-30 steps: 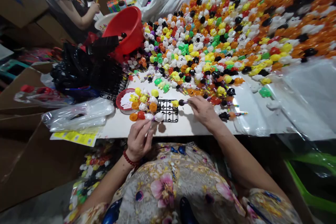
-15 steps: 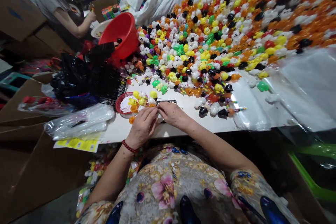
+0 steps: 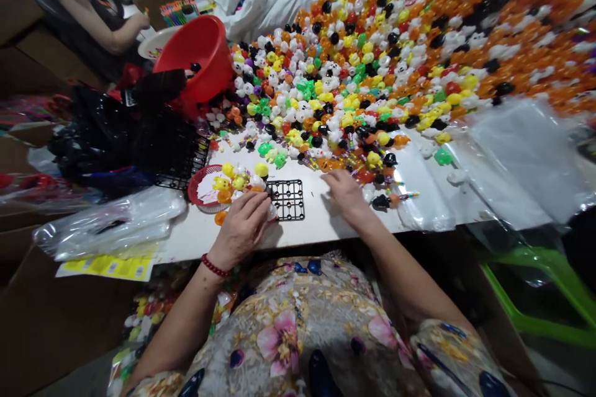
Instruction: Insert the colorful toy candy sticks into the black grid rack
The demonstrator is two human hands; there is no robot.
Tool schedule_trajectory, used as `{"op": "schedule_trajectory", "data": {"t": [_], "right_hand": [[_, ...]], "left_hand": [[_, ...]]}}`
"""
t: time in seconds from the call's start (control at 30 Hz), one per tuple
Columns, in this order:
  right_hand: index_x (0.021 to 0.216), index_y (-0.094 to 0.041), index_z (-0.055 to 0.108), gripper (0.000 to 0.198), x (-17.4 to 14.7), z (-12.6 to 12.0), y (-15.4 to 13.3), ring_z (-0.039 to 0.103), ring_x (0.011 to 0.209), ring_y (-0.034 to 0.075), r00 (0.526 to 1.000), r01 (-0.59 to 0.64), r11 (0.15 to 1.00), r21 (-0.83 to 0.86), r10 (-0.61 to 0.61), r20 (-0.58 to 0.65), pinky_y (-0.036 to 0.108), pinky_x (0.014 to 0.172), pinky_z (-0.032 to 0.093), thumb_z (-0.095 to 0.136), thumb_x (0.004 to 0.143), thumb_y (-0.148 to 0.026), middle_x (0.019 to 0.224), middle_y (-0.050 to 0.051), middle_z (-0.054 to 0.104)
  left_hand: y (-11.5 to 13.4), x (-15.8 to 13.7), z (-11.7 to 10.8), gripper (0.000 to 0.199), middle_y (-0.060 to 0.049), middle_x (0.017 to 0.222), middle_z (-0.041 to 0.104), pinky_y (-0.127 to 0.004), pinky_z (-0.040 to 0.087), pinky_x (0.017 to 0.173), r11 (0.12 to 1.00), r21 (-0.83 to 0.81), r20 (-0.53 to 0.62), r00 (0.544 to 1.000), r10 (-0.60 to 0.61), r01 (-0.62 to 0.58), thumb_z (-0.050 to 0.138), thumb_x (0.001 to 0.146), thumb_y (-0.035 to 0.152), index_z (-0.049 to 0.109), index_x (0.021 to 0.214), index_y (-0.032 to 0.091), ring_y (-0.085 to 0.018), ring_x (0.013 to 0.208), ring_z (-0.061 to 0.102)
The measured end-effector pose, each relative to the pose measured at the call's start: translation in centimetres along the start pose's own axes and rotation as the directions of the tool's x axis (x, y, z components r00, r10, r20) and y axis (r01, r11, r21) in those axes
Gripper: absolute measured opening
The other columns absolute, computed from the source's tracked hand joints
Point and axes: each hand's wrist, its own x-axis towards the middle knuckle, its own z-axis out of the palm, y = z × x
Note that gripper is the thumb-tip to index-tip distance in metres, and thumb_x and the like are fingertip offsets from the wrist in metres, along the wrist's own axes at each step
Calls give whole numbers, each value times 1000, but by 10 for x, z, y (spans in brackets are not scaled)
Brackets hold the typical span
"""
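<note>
My left hand (image 3: 244,223), a red bead bracelet at its wrist, has its fingers closed on the left edge of a small black plastic grid (image 3: 291,200). A whitish piece shows beneath those fingertips, partly hidden. Just left of the grid stand several small toy heads, among them a yellow head (image 3: 261,169) and an orange head (image 3: 220,218). My right hand (image 3: 347,198) is over the white table top (image 3: 311,226), its fingers apart with nothing visible in them, close to white and black toy heads. A black toy head (image 3: 380,201) on a striped stick lies right of that hand.
A large heap of colourful toy heads (image 3: 344,87) fills the table's back. At left are a red basket (image 3: 198,198), a red tub (image 3: 205,68) and clear bags (image 3: 121,220). More plastic bags (image 3: 512,161) lie right, above a green stool (image 3: 544,316). Another person's arm (image 3: 102,28) is at upper left.
My right hand has left the grid and moved right towards the toy heads, uncovering the grid. My left hand stays at the grid's left side. The view has shifted slightly.
</note>
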Motion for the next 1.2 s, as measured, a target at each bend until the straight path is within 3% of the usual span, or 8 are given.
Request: {"op": "schedule_trajectory", "data": {"t": [0.17,0.33,0.43,0.53,0.67,0.8,0.9,1.2], "right_hand": [[91,-16,73,22,-5,-26,57,47,94,28,989,-131,888,-440,150,8,39,80,40,52,85,-12,98,15,57],[89,-13,70,22,3,-28,61,48,93,28,989,-101,892,-441,136,50,37,79,38,50,85,-8,99,17,57],[90,-14,67,21,8,-23,48,51,88,25,992,-115,955,-272,123,11,35,75,39,47,87,-11,95,15,60],[92,-18,63,21,9,-7,18,53,77,20,991,-132,986,98,128,49,31,70,41,42,92,-20,87,9,62],[91,-20,59,14,10,38,-34,55,70,16,971,-229,765,601,132,202,29,67,45,51,87,-30,80,1,64],[92,-18,60,17,18,79,-67,58,75,15,951,-308,550,776,197,239,28,72,48,62,79,-28,82,0,67],[89,-18,63,12,23,86,-73,59,77,16,949,-314,584,748,184,255,29,75,48,61,77,-20,81,0,68],[89,-17,66,16,31,63,-69,64,83,21,952,-143,815,561,-42,303,29,76,47,56,79,-9,90,7,72]], "left_hand": [[1,-1,-1,46,-11,116,67,-46,54,94,1000,9,-11,1000,3,-3,51,92,13,53,136,26,-25,111,57],[5,2,-4,36,-12,113,67,-44,55,91,999,33,-3,1000,24,-24,54,91,15,59,126,23,-25,108,57],[6,5,-5,30,-11,110,68,-42,55,91,999,35,-3,1000,31,-31,56,92,17,60,121,22,-24,106,58],[4,5,-6,30,-10,108,68,-41,55,91,999,28,-3,999,37,-36,55,92,15,59,121,21,-23,104,59],[2,2,-6,32,-11,110,69,-42,55,93,1000,12,20,1000,21,-22,55,92,14,59,123,21,-23,106,60],[2,1,-6,35,-11,113,68,-43,54,94,1000,9,31,999,21,-22,54,92,15,58,126,21,-24,109,59],[3,2,-5,35,-12,113,68,-44,54,95,999,15,31,999,32,-32,54,92,15,58,126,20,-24,109,59],[1,4,-4,38,-12,114,67,-45,54,95,1000,-5,42,999,26,-26,52,94,18,54,132,20,-24,109,59]]}}
